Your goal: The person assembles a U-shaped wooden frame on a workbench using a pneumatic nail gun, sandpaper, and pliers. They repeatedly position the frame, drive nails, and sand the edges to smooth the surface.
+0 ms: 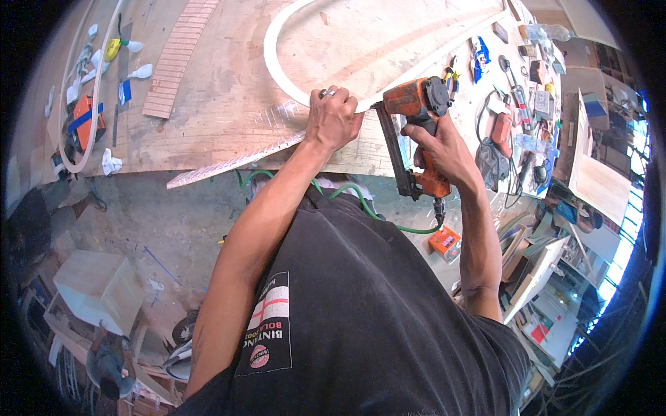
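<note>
My right hand is wrapped round the handle of an orange and black air nail gun. The gun's nose touches or nearly touches a pale bent strip that curves over the workbench. My left hand is closed on that strip just left of the nose, its fingers curled over the edge. From under this hand a ridged pale strip runs to the lower left, past the bench's front edge. Whether the two strips are one piece is hidden by the hand. A green air hose joins the gun's base.
A kerfed wooden panel lies at the bench's left, near another bent frame and white plastic pieces. Pliers, cables and tools crowd the right end. An orange box sits on the floor. Other people are at the left.
</note>
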The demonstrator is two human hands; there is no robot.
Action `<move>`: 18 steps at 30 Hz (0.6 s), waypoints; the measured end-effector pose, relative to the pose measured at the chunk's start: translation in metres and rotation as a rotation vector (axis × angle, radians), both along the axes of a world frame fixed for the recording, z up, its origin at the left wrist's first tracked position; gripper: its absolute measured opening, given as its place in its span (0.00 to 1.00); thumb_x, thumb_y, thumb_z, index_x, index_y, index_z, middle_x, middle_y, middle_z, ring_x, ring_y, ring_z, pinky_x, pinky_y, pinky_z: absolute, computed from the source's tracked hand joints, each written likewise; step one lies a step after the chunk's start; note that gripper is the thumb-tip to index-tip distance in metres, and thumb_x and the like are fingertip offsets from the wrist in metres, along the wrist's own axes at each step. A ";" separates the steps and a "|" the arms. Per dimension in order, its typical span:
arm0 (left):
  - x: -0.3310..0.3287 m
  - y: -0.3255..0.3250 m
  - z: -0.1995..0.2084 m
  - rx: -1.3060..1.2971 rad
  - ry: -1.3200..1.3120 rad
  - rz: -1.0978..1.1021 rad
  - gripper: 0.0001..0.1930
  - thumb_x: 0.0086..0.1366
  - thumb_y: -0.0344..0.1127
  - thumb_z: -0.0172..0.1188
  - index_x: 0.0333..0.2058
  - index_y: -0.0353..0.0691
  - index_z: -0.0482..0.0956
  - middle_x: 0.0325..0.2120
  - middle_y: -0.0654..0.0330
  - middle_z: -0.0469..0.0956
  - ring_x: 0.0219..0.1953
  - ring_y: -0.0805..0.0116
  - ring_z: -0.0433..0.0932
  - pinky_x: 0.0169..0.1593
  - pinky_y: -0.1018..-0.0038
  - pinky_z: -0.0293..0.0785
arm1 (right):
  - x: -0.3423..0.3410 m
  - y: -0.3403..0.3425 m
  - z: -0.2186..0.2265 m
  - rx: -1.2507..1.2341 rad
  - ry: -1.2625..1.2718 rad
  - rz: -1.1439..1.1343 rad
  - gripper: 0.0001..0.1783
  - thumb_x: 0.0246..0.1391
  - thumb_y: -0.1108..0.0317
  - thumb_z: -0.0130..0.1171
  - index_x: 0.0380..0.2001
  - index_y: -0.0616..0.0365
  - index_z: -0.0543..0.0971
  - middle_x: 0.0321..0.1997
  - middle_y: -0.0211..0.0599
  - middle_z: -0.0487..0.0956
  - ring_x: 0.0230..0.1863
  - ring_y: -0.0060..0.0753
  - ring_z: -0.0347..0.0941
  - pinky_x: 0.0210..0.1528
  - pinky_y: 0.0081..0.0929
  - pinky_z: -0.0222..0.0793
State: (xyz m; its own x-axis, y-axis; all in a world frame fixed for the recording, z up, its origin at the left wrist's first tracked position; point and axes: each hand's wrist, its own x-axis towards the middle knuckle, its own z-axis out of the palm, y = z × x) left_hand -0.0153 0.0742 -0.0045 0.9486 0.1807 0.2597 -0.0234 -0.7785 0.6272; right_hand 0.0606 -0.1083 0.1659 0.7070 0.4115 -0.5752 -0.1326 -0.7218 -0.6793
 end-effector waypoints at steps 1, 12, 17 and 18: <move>0.000 -0.001 0.000 -0.008 -0.004 0.001 0.07 0.57 0.36 0.71 0.29 0.39 0.87 0.29 0.56 0.81 0.38 0.59 0.81 0.46 0.57 0.67 | 0.000 0.000 0.000 0.000 -0.020 0.010 0.28 0.62 0.64 0.63 0.60 0.63 0.66 0.38 0.37 0.77 0.23 0.25 0.74 0.25 0.28 0.73; 0.000 -0.003 -0.006 0.036 -0.080 0.022 0.07 0.56 0.38 0.72 0.28 0.42 0.86 0.27 0.58 0.80 0.35 0.58 0.81 0.41 0.56 0.67 | -0.004 0.003 0.006 -0.006 -0.029 0.022 0.30 0.62 0.65 0.61 0.63 0.63 0.66 0.38 0.38 0.78 0.23 0.26 0.75 0.26 0.29 0.74; -0.001 -0.004 -0.009 0.046 -0.093 0.028 0.07 0.56 0.38 0.71 0.28 0.42 0.87 0.27 0.58 0.80 0.35 0.59 0.82 0.43 0.56 0.67 | -0.012 -0.004 0.006 0.054 -0.046 -0.086 0.30 0.62 0.67 0.63 0.63 0.64 0.66 0.41 0.40 0.78 0.24 0.27 0.77 0.26 0.28 0.74; -0.001 -0.005 -0.009 0.046 -0.097 0.029 0.07 0.55 0.38 0.71 0.28 0.42 0.86 0.28 0.58 0.80 0.36 0.59 0.82 0.43 0.56 0.67 | -0.013 -0.006 0.005 0.057 -0.030 -0.085 0.29 0.62 0.66 0.63 0.62 0.64 0.66 0.41 0.40 0.78 0.23 0.27 0.77 0.26 0.28 0.74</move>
